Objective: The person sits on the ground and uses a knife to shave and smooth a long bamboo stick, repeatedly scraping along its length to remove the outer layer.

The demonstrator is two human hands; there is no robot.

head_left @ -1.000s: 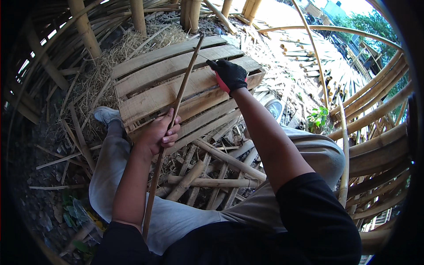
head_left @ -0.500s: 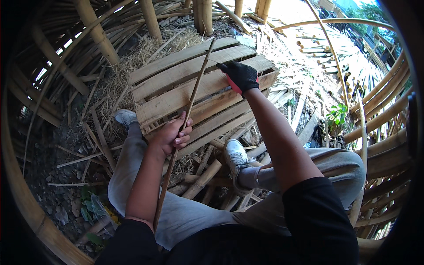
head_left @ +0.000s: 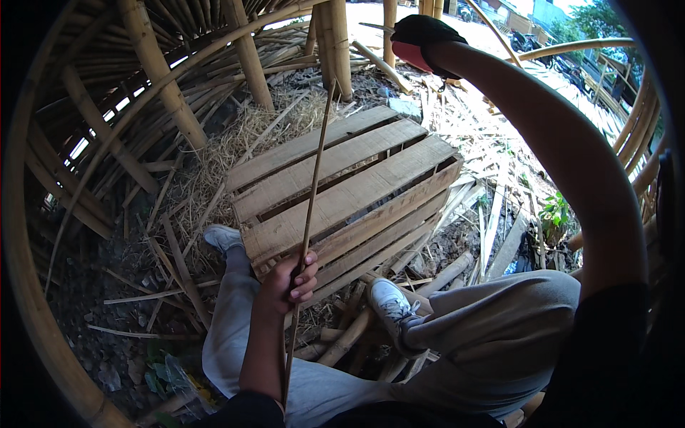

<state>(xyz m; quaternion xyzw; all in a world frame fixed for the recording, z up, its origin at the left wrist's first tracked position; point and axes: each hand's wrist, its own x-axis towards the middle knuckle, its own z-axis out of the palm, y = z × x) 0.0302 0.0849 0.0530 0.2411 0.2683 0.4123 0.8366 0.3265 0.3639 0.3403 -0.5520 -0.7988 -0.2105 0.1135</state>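
My bare left hand [head_left: 289,280] is closed round a long, thin bamboo strip [head_left: 314,182]. The strip stands aslant, its upper end past the far side of a slatted wooden crate [head_left: 349,192] and its lower end by my lap. High at the upper right, my right hand [head_left: 427,44], in a black and red glove, is raised above and beyond the crate. A short grey blade, seemingly a knife [head_left: 376,27], juts leftward from this closed hand; the glove hides its handle. The right hand is well apart from the strip.
Bamboo posts [head_left: 246,53] rise behind the crate, with dry straw [head_left: 282,125] heaped at its left. Bamboo offcuts [head_left: 346,335] lie between my shoes. A curved bamboo pole [head_left: 68,364] runs along the left, and a green plant [head_left: 555,214] grows at right.
My right hand has swung up and away from the crate with the knife, now more visible. The left hand still grips the strip, and the whole view has shifted slightly.
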